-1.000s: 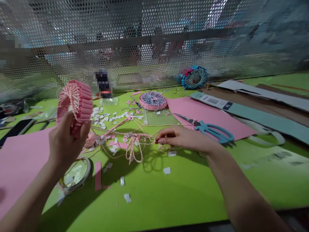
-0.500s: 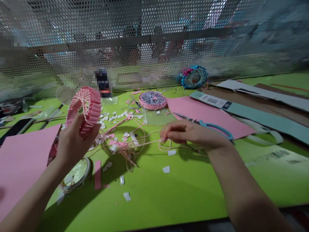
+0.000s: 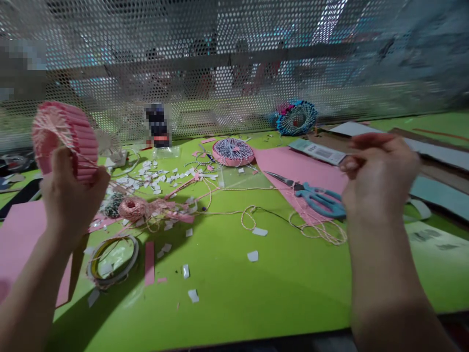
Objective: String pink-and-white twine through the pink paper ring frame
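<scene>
My left hand (image 3: 71, 195), raised on the left, grips a pink ring (image 3: 83, 139) of rolled paper tubes, its open face laced with pale pink string. My right hand (image 3: 381, 176) is lifted over the right side of the table with the fingers curled in; whatever lies between them cannot be made out. Below and left of it are blue-handled scissors (image 3: 322, 198) and a loose heap of pale string (image 3: 324, 232). Thin string (image 3: 227, 213) runs across the table from near a pink string ball (image 3: 132, 209).
A roll of tape (image 3: 135, 249) lies front left, amid white paper scraps (image 3: 252, 255). Further back are a black-and-white laced disc with a pink rim (image 3: 234, 159) and a blue laced ring (image 3: 296, 119). Pink sheets (image 3: 22, 234) and cardboard strips lie at both sides; perforated metal (image 3: 242, 29) stands behind.
My left hand has moved left and up with the pink ring, uncovering the string ball. My right hand has left the string loop in the middle and swung right and up.
</scene>
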The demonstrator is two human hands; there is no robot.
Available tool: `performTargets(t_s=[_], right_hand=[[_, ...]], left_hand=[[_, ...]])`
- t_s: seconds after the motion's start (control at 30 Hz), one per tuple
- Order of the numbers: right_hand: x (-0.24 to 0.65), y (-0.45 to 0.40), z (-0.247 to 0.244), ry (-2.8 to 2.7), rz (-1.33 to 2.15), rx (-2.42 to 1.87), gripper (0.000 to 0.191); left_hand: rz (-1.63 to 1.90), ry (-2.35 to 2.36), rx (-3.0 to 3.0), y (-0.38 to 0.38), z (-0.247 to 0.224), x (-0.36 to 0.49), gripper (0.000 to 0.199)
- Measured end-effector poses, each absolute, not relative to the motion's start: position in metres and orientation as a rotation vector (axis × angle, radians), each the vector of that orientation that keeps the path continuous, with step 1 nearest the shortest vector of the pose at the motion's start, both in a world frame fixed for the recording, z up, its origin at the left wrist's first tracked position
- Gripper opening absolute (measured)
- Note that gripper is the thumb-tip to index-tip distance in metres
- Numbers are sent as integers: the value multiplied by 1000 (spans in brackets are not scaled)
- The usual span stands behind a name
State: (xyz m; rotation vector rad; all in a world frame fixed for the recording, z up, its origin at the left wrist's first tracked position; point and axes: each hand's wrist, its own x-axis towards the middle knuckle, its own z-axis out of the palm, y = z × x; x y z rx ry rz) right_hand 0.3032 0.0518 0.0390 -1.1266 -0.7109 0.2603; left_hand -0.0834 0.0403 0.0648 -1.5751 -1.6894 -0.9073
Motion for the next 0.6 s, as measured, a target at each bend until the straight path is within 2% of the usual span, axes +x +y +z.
performTargets(t_s=[0.07,0.1,0.23,0.33,0.4,0.53,0.6], right_hand=[[309,48,41,-768,106,-1285,25],[310,44,42,-906,153,-1406,25],[295,30,41,-1808,972,-1726,29],[276,23,39,-2165,1170,-1743,31],[265,20,37,-2299,1082,-1776,30],[245,20,34,-2464,407,-1798,27],[239,24,32,-2509,310,-1729,29]], left_hand=[[-985,-1677,-1528,41,71,-90,40],[-1025,-1665,-1510,40,75,-92,41],[-1119,-1643,-1522,31,85,-86,36],[-1118,-1621,-1630,22,85,-73,30],[-1108,-1595,-1678,15,83,-63,28],[-1096,-1678,-1806,1,81,-46,26],[-1101,-1764,-1906,-7,83,-37,20]])
